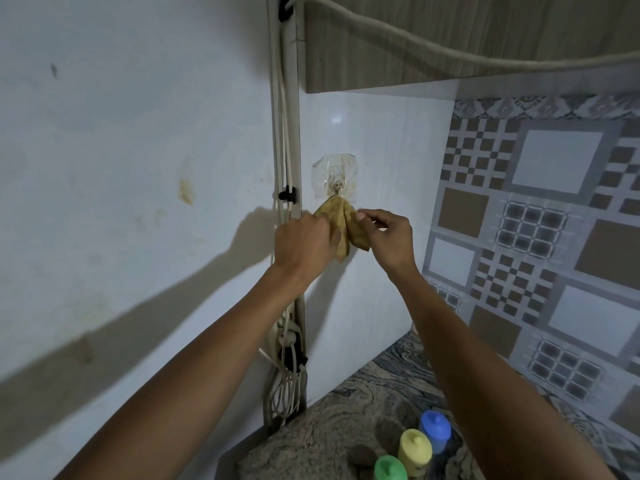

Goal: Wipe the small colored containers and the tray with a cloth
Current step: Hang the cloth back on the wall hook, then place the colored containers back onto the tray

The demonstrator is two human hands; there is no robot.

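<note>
A yellowish cloth (349, 230) hangs from a clear stick-on wall hook (335, 178) on the white tiled wall. My left hand (304, 242) grips the cloth's left fold. My right hand (388, 237) pinches its right fold between thumb and fingers. Low on the marbled counter stand three small containers in a row: blue (435, 431), yellow (414, 452) and green (389, 468). My right forearm partly hides the blue one. No tray shows in view.
A wooden wall cabinet (450, 39) hangs overhead with a thick rope (415, 43) across it. White cables (282, 168) run down a corner strip to a plug and coiled wire (287, 375). Patterned tiles (554, 237) cover the right wall.
</note>
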